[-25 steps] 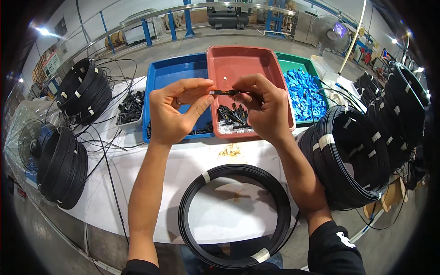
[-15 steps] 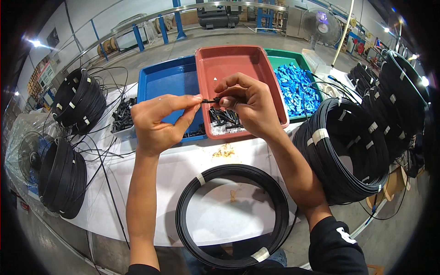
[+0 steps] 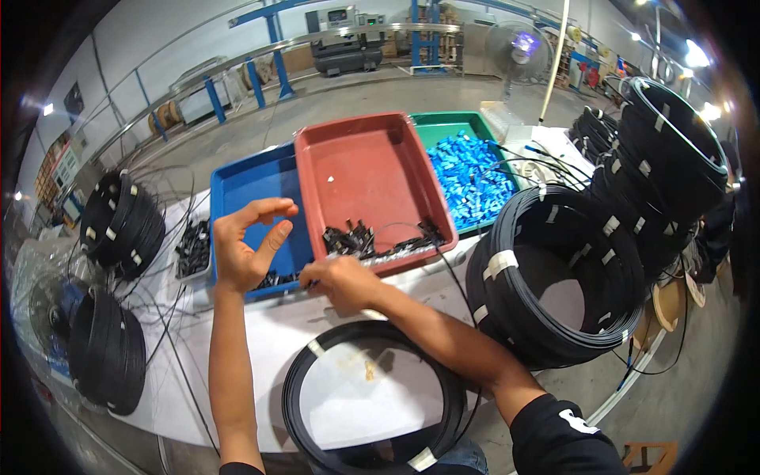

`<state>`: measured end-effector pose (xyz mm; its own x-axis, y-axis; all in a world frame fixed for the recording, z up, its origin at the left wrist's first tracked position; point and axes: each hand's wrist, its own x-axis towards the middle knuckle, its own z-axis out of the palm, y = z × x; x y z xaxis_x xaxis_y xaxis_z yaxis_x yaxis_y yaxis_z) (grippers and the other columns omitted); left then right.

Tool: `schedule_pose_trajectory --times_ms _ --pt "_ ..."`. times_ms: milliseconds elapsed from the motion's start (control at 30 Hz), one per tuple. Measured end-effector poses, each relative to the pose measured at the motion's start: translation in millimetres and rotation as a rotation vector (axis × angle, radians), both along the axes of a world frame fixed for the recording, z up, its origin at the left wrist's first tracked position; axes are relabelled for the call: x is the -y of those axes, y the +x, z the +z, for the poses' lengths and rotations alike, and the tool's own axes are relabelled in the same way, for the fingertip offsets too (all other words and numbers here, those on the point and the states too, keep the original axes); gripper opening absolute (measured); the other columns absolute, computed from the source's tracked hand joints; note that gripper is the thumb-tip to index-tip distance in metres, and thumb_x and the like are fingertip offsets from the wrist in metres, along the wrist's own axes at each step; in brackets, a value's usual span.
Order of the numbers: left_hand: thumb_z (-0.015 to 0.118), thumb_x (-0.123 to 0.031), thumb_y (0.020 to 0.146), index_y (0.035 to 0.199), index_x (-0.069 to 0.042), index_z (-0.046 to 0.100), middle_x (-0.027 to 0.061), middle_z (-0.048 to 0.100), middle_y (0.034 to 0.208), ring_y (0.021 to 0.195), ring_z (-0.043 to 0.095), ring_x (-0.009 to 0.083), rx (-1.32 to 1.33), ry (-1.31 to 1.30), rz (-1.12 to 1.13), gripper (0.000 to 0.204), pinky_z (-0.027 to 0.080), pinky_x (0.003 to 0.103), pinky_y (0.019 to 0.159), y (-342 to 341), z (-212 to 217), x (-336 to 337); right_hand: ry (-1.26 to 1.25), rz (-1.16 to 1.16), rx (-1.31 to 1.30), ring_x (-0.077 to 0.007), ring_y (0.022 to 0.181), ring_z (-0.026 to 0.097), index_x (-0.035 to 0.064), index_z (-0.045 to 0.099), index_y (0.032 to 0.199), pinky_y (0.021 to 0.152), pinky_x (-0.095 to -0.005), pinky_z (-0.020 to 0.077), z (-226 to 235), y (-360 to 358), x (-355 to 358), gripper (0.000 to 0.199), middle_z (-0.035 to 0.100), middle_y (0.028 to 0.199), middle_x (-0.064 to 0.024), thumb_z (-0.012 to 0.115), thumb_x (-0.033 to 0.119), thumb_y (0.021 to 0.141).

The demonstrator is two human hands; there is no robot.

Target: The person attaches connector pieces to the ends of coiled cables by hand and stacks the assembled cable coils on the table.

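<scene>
My left hand [image 3: 252, 247] is raised over the blue tray [image 3: 226, 186], thumb and fingers curved apart with nothing between them. Lower and to the right, my right hand [image 3: 342, 283] reaches to the near right corner of that tray, fingers curled down beside small black parts [image 3: 277, 279]. What its fingertips hold, if anything, is hidden. The red tray [image 3: 356, 174] overlaps the blue one and has black connector pieces [image 3: 348, 239] along its near side. In front of me lies a taped coil of black cable [image 3: 299, 396]; a thin black cable [image 3: 457, 281] arcs over the red tray's near edge.
A green tray [image 3: 427, 120] of blue pieces [image 3: 471, 178] stands to the right. Large black cable coils [image 3: 507, 317] crowd the right side, with more coils [image 3: 111, 348] at the left. A small container of black parts [image 3: 192, 252] sits left of the blue tray.
My hands have parted from the small black piece they held together over the trays. The right hand has dropped down and left to the blue tray's corner; the left hand's fingers have spread. The view has shifted.
</scene>
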<state>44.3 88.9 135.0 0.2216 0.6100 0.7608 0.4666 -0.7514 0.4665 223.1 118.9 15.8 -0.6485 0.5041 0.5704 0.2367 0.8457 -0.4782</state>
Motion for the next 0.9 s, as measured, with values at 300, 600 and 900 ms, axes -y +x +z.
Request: schedule_pose_trajectory --times_ms 300,600,900 --pt "0.068 -0.015 0.080 0.088 -0.012 0.073 0.0060 0.073 0.078 0.070 0.070 0.0254 -0.623 0.163 -0.088 0.010 0.054 0.037 0.063 137 -19 -130 -0.289 0.111 -0.148 -0.0300 0.079 0.072 0.0054 0.067 0.105 0.069 -0.0409 0.0549 -15 12 4 0.035 0.072 0.087 -0.0143 0.062 -0.004 0.071" --pt "0.066 -0.014 0.079 0.079 -0.010 0.071 0.0092 0.067 0.069 0.063 0.065 0.0281 -0.379 0.247 0.000 0.007 0.051 0.041 0.059 207 -26 -216 -0.181 0.073 -0.122 -0.0369 0.067 0.068 0.0038 0.062 0.107 0.062 -0.0480 0.0537 -34 8 7 0.030 0.067 0.071 -0.0172 0.062 0.007 0.076" --pt "0.072 -0.013 0.077 0.092 -0.009 0.074 0.0101 0.073 0.091 0.094 0.065 0.0294 -0.565 0.190 -0.150 0.016 0.050 0.042 0.082 237 -32 -258 -0.166 0.094 -0.144 -0.0330 0.072 0.068 0.0048 0.061 0.123 0.063 -0.0439 0.0537 -33 18 2 0.051 0.071 0.093 -0.0129 0.061 0.005 0.072"
